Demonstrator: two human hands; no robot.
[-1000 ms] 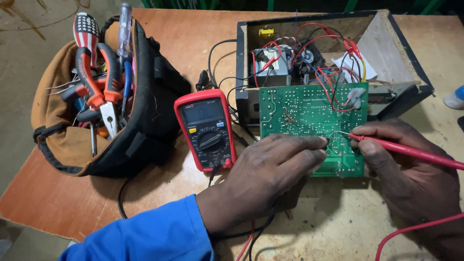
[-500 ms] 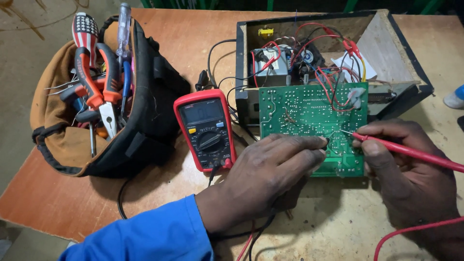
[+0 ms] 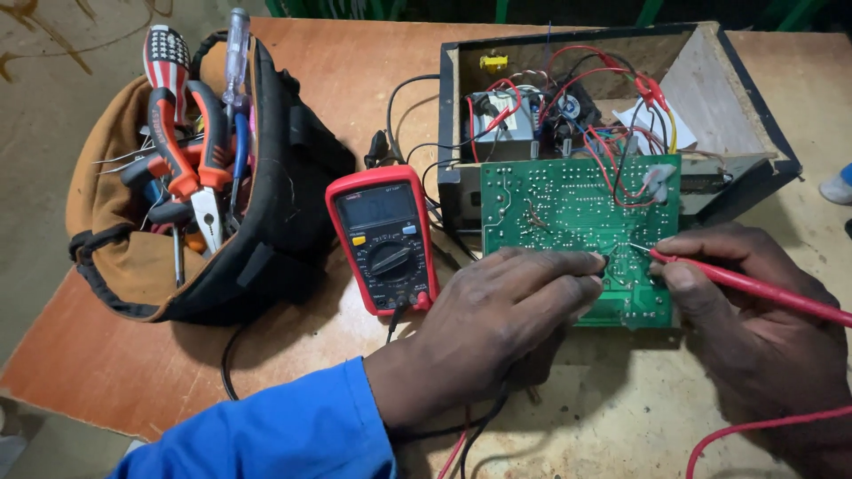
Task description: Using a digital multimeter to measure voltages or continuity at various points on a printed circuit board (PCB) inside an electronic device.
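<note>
Head view: both hands pinch probes, right one's red (image 3: pixel 754 288), onto green solder-dotted circuit board (image 3: pixel 568 208).

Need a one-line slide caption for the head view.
Both hands, left and right, hold probes on a green circuit board beside a red multimeter.
</note>
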